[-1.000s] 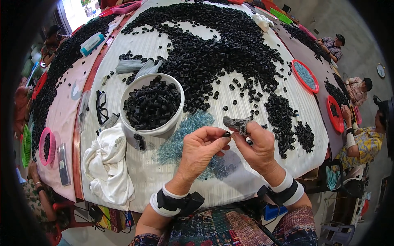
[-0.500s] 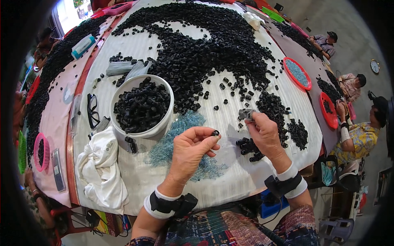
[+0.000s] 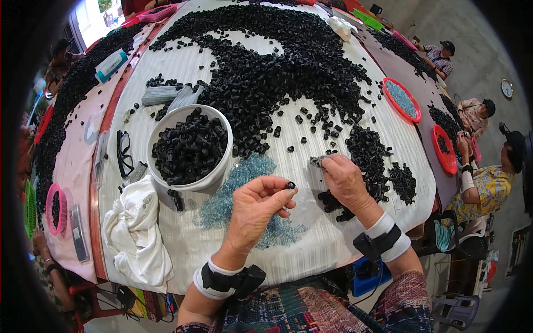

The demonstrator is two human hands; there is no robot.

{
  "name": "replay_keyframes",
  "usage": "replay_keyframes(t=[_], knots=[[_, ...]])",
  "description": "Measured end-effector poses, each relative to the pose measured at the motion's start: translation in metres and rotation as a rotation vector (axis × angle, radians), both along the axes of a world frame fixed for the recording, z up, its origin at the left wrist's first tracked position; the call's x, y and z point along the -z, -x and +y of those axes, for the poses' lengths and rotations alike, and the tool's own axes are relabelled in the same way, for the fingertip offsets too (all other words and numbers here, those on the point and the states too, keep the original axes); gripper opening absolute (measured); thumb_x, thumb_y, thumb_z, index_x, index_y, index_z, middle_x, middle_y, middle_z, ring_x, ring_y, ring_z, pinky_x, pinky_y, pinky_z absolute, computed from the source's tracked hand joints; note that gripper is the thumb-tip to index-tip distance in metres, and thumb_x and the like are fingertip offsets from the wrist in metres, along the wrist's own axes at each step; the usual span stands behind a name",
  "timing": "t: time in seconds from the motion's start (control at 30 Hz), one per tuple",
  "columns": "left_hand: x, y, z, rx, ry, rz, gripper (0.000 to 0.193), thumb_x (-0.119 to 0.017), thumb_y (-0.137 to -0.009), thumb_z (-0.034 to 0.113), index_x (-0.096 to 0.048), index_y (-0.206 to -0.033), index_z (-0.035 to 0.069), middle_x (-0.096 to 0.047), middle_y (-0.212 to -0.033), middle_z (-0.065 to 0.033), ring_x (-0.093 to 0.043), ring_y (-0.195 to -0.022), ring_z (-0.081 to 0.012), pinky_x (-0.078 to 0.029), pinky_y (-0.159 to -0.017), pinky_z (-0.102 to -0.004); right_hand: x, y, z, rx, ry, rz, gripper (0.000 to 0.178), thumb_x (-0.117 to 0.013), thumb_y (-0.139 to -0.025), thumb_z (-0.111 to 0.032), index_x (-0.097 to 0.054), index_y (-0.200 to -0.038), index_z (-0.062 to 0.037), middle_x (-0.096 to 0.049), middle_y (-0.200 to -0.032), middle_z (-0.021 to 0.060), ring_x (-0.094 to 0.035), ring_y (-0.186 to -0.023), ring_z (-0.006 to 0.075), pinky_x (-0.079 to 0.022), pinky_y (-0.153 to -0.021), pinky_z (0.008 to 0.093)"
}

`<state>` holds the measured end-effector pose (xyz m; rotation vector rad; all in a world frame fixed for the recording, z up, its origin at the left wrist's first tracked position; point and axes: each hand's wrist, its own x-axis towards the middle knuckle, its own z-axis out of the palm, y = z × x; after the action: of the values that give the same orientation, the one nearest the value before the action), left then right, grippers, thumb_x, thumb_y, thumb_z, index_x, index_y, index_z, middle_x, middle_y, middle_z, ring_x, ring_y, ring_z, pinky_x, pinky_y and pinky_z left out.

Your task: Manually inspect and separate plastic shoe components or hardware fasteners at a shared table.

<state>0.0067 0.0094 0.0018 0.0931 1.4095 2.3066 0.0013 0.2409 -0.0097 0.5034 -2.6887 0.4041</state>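
My left grip (image 3: 260,201) pinches a small, glossy black piece (image 3: 290,185); my right grip (image 3: 348,180) holds a grey bundle (image 3: 317,161). From the piece: white bucket (image 3: 208,183), ten o'clock, heaped black parts (image 3: 191,145); red tray (image 3: 415,119), two o'clock, pale-blue beads (image 3: 401,98).

White wristbands (image 3: 398,248) under black straps (image 3: 218,279) with boxy black modules (image 3: 251,280); multicoloured, woven-looking patterned clothing (image 3: 311,311)

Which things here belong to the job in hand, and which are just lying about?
Apparently in use:
small black part, in the left hand
grey piece, in the right hand
heaped black parts
bluish translucent pieces
white bucket

Apparently lying about:
eyeglasses
crumpled white cloth
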Motion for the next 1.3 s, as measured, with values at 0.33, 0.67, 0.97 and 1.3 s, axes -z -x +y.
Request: replay_keyframes(t=[0.33, 0.67, 0.97, 1.3], knots=[[0.005, -0.001, -0.001, 0.022, -0.027, 0.036, 0.020, -0.067, -0.083, 0.006, -0.062, -0.102, -0.003, -0.069, -0.092, -0.0124, -0.067, -0.074, -0.0150, -0.055, -0.058, -0.0232, -0.061, -0.029, -0.055, -0.123, 0.595, -0.123, 0.012, -0.064, -0.074, 0.007, -0.055, -0.081, 0.0023, -0.056, -0.072, 0.0080, -0.054, -0.060, 0.0134, -0.043, -0.053, 0.0261], [-0.002, -0.003, -0.001, 0.027, -0.018, 0.027, 0.021, -0.067, -0.084, 0.007, -0.062, -0.102, -0.003, -0.068, -0.088, -0.0076, -0.067, -0.076, -0.0129, -0.053, -0.060, -0.0209, -0.046, -0.029, -0.068, -0.040, 0.701, -0.043, 0.013, -0.067, -0.076, 0.004, -0.055, -0.079, -0.0011, -0.058, -0.067, 0.0089, -0.058, -0.057, 0.0172, -0.045, -0.052, 0.0280], [-0.001, -0.003, 0.000, 0.021, -0.012, 0.037, 0.020, -0.066, -0.084, 0.007, -0.062, -0.102, -0.003, -0.068, -0.087, -0.0078, -0.067, -0.076, -0.0131, -0.053, -0.060, -0.0212, -0.053, -0.030, -0.074, -0.014, 0.560, -0.003, 0.014, -0.069, -0.075, 0.003, -0.056, -0.080, -0.0010, -0.058, -0.068, 0.0095, -0.060, -0.058, 0.0180, -0.046, -0.052, 0.0282], [0.003, -0.005, 0.001, 0.016, 0.021, 0.038, 0.017, -0.066, -0.084, 0.004, -0.063, -0.099, -0.003, -0.068, -0.087, -0.0108, -0.068, -0.076, -0.0163, -0.055, -0.060, -0.0230, -0.042, -0.037, -0.076, 0.039, 0.520, 0.010, 0.015, -0.070, -0.074, 0.001, -0.057, -0.080, -0.0016, -0.057, -0.069, 0.0103, -0.059, -0.057, 0.0207, -0.045, -0.050, 0.0288]])
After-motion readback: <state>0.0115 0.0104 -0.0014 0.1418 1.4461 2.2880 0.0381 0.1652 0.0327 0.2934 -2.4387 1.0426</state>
